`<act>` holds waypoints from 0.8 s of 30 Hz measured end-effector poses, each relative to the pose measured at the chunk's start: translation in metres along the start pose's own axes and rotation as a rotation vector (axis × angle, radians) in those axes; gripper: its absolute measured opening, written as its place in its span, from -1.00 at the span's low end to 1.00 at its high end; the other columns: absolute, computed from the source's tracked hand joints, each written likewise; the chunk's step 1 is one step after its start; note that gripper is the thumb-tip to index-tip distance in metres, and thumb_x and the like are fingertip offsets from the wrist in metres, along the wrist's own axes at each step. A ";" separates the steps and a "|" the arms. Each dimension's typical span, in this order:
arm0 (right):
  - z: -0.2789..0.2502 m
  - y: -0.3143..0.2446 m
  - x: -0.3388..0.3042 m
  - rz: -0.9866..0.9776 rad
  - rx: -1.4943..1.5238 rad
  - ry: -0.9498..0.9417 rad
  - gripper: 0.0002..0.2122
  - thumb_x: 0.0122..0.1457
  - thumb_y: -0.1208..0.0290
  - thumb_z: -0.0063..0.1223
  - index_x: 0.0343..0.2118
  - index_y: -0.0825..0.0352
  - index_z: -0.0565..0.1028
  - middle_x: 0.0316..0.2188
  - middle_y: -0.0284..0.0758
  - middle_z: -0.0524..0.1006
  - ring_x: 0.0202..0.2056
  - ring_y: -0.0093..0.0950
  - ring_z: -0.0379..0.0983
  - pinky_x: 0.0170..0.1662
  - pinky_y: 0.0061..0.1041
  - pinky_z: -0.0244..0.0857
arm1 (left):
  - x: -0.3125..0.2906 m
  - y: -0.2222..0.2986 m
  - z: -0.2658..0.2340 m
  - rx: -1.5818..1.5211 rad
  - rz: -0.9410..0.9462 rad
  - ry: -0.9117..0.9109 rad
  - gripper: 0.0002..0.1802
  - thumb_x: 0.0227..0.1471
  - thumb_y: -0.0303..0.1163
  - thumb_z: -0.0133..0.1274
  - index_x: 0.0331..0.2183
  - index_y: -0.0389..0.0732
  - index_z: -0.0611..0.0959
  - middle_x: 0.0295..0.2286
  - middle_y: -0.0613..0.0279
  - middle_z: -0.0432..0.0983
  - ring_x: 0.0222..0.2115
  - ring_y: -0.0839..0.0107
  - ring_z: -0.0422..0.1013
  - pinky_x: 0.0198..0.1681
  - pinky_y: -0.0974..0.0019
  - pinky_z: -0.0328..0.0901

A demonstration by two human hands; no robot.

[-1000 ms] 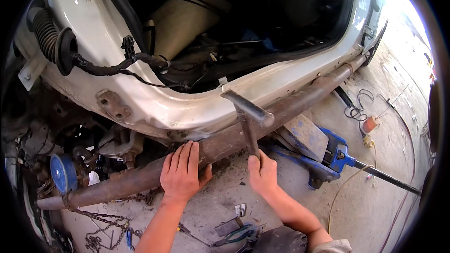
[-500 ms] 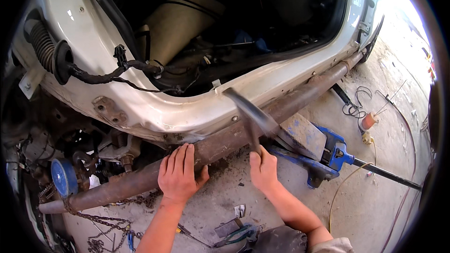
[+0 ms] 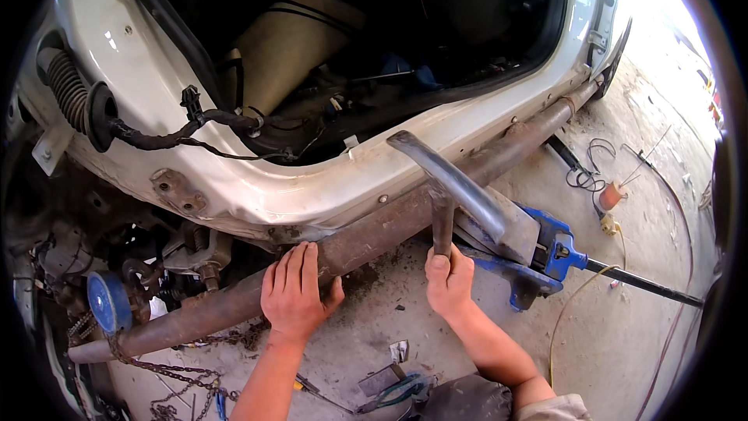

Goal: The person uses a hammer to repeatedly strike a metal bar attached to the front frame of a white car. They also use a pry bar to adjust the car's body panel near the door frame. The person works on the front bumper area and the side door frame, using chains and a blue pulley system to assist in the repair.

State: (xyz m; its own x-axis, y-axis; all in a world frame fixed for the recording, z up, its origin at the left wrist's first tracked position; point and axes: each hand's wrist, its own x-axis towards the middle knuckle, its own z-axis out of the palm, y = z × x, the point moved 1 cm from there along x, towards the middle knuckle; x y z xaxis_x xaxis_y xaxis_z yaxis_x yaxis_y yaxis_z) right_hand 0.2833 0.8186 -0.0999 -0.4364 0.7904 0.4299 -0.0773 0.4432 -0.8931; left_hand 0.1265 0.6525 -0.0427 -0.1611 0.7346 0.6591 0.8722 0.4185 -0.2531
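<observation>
My left hand (image 3: 298,290) lies with its fingers stretched over a long rusty steel pipe (image 3: 366,240), thumb apart, resting on it rather than gripping. The pipe runs along the lower edge of a white car body (image 3: 312,191) under the door opening. In my right hand (image 3: 449,281) is the handle of a hammer (image 3: 460,187) with a long, curved metal head. That head hangs above the pipe, to the right of my left hand, and in the picture overlaps the sill and a metal block (image 3: 510,226) on a blue jack (image 3: 557,253).
A chain (image 3: 175,374) hangs near the pipe's left end beside a blue round disc (image 3: 109,302). Pliers (image 3: 393,391) and other tools lie on the concrete floor. A black wiring harness (image 3: 148,136) crosses the car body. A yellow cord (image 3: 565,316) and cables lie at right.
The hammer and my right hand have shifted slightly right and down, and the head is less blurred. My left hand stays on the pipe. The whole view has shifted a little.
</observation>
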 end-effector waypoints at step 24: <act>-0.009 0.009 0.007 0.190 0.150 -0.045 -0.60 0.31 0.15 -0.22 -0.60 0.34 0.26 -0.73 -0.50 0.24 -0.68 -0.71 0.13 -0.63 -0.64 0.03 | -0.037 -0.005 -0.006 -0.087 0.113 -0.153 -0.29 -0.17 -0.16 0.14 0.06 -0.20 0.41 0.07 0.10 0.28 0.07 0.21 0.24 0.10 0.12 0.14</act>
State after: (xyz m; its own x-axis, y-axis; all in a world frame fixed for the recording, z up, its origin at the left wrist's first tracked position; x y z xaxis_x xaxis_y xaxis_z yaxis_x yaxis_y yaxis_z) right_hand 0.2873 0.8321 -0.1038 -0.4947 0.8327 0.2489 -0.1209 0.2177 -0.9685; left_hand 0.1308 0.6204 -0.0615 -0.1227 0.8497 0.5128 0.9244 0.2860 -0.2526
